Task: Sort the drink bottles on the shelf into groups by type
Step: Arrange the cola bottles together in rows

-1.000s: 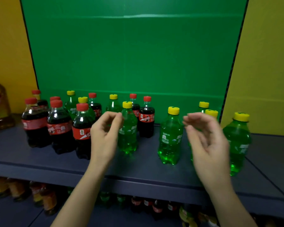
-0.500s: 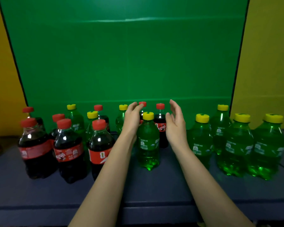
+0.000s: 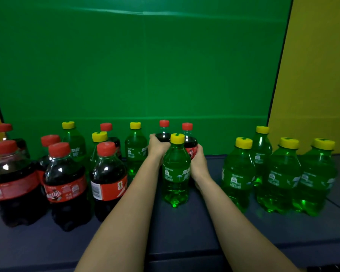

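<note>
I have both arms stretched across the dark blue shelf (image 3: 185, 236) toward its back edge. My left hand (image 3: 157, 148) has its fingers curled round the shoulder of a red-capped cola bottle (image 3: 163, 134), which stands upright at 12 o'clock in front of the green backdrop (image 3: 145, 65). My right hand (image 3: 198, 161) is on a second cola bottle (image 3: 190, 144) just beside it, toward 1 o'clock. As far as I can tell it wraps that bottle at the label, but its fingers are hidden. A yellow-capped green soda bottle (image 3: 176, 173) stands directly in front of the pair, between my wrists, and blocks the lower bodies of both colas and part of each hand. At 3 o'clock a group of four green soda bottles (image 3: 283, 173) stands close together, one of them set behind the others with only its cap and shoulder clear. At 9 o'clock is the cluster of cola bottles (image 3: 65, 183), three large in front with more red caps showing behind. The leftmost bottle is cut by the frame edge. Mixed into that cluster are three stray green bottles (image 3: 135, 154). The middle one is nearly covered by a cola, so I see little more than its yellow cap. The print on the labels is too blurred for me to read. A yellow wall (image 3: 318, 75) fills the view at 2 o'clock.
</note>
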`<state>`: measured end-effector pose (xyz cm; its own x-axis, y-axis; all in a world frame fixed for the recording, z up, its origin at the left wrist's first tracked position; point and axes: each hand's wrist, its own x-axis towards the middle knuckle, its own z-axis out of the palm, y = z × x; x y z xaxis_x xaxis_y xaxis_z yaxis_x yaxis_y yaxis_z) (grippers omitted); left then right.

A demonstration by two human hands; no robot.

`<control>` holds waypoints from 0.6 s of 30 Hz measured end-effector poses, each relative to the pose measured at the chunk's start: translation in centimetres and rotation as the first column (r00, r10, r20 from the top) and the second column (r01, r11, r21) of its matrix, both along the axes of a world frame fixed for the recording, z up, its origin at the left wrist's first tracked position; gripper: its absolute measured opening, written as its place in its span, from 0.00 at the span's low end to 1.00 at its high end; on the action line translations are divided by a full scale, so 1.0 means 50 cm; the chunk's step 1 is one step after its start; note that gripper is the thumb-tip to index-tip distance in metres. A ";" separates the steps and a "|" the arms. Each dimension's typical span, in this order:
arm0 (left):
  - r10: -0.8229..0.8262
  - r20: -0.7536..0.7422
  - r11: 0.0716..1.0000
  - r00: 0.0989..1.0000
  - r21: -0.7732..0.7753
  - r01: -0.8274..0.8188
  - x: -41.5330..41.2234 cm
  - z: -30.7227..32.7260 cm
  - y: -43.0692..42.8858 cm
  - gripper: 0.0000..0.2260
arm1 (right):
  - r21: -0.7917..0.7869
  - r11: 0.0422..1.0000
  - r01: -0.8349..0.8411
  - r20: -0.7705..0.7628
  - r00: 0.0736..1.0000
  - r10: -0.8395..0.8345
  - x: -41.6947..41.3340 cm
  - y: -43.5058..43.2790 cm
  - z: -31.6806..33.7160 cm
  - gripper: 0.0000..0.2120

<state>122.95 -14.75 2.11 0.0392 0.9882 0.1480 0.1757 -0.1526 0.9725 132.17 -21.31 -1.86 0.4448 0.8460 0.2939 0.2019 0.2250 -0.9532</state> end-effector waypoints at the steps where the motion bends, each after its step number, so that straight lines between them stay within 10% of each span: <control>1: 0.003 0.007 1.000 1.000 -0.008 -0.003 0.001 -0.008 0.003 0.21 | 0.008 1.000 -0.005 0.012 1.000 0.005 -0.003 -0.003 0.002 0.33; 5: -0.006 0.019 0.999 1.000 -0.040 0.007 0.007 -0.009 -0.006 0.06 | 0.016 1.000 -0.012 0.019 1.000 0.012 -0.001 -0.003 0.012 0.35; 18: -0.002 0.067 0.922 0.998 0.386 -0.024 -0.009 0.127 -0.092 0.23 | 0.291 0.955 0.061 0.055 0.995 -0.080 0.009 -0.026 0.127 0.29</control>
<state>122.48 -19.33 8.44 0.0063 0.8538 0.5205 0.1181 -0.5175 0.8475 132.61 -22.61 4.52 0.4718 0.6879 0.5515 0.2869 0.4717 -0.8338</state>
